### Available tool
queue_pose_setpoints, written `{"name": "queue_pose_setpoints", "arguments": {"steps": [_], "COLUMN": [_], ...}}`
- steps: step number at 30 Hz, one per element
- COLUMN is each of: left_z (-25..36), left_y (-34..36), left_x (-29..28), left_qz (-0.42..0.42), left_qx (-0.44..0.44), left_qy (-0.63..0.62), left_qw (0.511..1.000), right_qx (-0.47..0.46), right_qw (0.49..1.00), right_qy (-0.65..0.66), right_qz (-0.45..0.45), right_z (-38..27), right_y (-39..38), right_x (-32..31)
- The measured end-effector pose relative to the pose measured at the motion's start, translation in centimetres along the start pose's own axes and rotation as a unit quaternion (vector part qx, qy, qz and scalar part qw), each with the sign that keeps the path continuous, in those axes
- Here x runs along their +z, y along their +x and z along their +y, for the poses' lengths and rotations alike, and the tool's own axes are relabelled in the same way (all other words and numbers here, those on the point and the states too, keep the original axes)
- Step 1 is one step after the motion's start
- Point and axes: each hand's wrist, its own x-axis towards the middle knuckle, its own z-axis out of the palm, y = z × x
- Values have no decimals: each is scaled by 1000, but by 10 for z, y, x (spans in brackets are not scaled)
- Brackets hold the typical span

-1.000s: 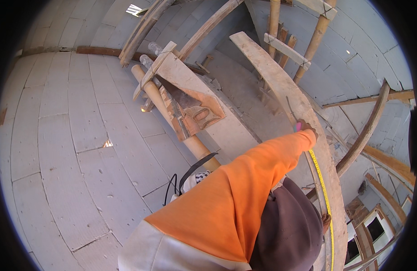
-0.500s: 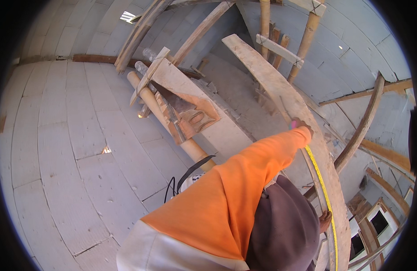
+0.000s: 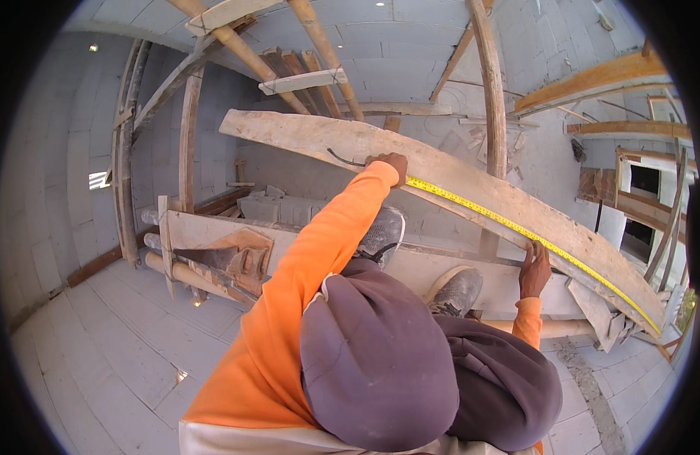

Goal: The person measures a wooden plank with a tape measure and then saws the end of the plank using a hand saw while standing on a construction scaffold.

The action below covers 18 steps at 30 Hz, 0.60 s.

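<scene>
The yellow tape measure point(image 3: 501, 216) is lying along the near edge of a long curved plank point(image 3: 448, 171), running from the left hand point(image 3: 389, 167) toward the plank's far right end. The left hand is closing its fingers tightly around the tape's near end at the plank's edge; the tape's case is not showing. The right hand point(image 3: 535, 271) is sitting farther along, fingers half curled, fingertips touching the plank's edge just beside the tape; whether they are pinching the tape, I cannot tell.

Risks, in my judgement: the tape is bending with the plank's curve, so weak pressure at the right hand could be letting it slide off the edge or bow, spoiling any reading. A tug at the left hand could be pulling the far end loose. The shoes point(image 3: 456, 292) appear to be resting on a lower board point(image 3: 410, 265), where a shift of weight could be upsetting balance. A saw point(image 3: 247, 262) is lying on that board's left part.

Writing: the tape is bearing fine markings, too small to read. No label is showing legibly elsewhere.
</scene>
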Motion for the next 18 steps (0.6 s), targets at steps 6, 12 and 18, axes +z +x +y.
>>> {"name": "queue_pose_setpoints", "arguments": {"steps": [6,12,18], "left_z": [20,19,-10], "left_y": [-2,2,9], "left_x": [-8,-3,-3], "left_qz": [-47,-44,-32], "left_qx": [37,71,124], "left_qy": [16,-28,-39], "left_qw": [998,996,991], "right_qx": [36,53,67], "right_qw": [999,997,996], "right_qy": [-28,-38,-2], "right_qz": [12,31,57], "right_z": [24,29,-1], "right_y": [-10,-15,-6], "right_x": [5,12,13]}}
